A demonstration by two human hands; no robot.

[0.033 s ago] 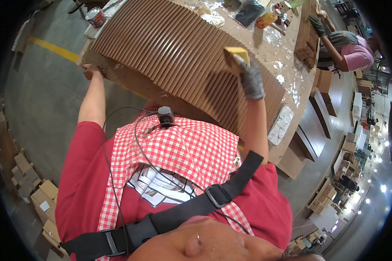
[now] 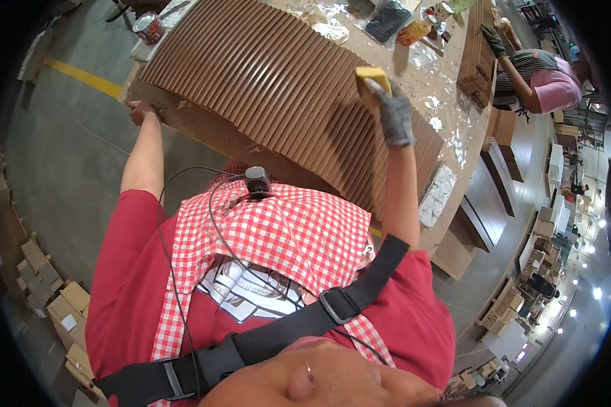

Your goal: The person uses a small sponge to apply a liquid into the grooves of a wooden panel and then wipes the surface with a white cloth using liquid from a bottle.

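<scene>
A brown ribbed panel [image 2: 251, 74] of many narrow parallel slats lies across the worktable [image 2: 455, 115]. Gripped in my right hand [image 2: 390, 112], which wears a grey glove with bare fingers showing, is a yellow sponge [image 2: 373, 76]. The sponge is over the right part of the panel, by its far edge; whether it touches the slats I cannot tell. My bare left hand [image 2: 142, 112] is curled round the table's near left corner, beside the panel's end. Some of its fingers are hidden.
An open paint can [image 2: 148, 27] stands at the far left. Beyond the panel are an amber bottle [image 2: 415, 31], a dark bagged item [image 2: 387, 20] and crumpled white material [image 2: 331, 30]. A co-worker [image 2: 543, 78] in gloves handles brown boards [image 2: 478, 61] at right. A cable [image 2: 176, 271] hangs across my front.
My right hand has shifted slightly away from me and to the right, carrying the sponge. My left hand and the panel stay in place.
</scene>
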